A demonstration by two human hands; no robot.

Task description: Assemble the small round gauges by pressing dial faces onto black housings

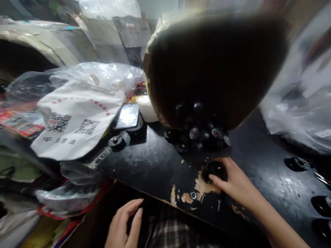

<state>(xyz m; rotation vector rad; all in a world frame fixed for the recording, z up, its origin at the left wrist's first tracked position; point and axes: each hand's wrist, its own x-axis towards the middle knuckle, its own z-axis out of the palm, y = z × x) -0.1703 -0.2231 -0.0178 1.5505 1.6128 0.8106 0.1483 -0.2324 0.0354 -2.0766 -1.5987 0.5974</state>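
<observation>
My right hand [227,175] grips a round black part [216,168] on the worn patch of the dark table, thumb at the near side and fingers over the far side. Off the table's front edge, my left hand [126,222] has its thumb and fingers apart with nothing between them. A small ring-shaped piece [193,195] and a screw [219,206] lie near the front edge. Beyond my right hand sit several black round parts, among them a gauge with a dial [194,133] and another gauge [217,133].
A large dark-mouthed container [212,69] stands at the back. To the left are a white printed bag [74,120], a phone [128,116] and a white roll [148,108]. More black parts [320,205] and clear plastic [297,117] lie on the right.
</observation>
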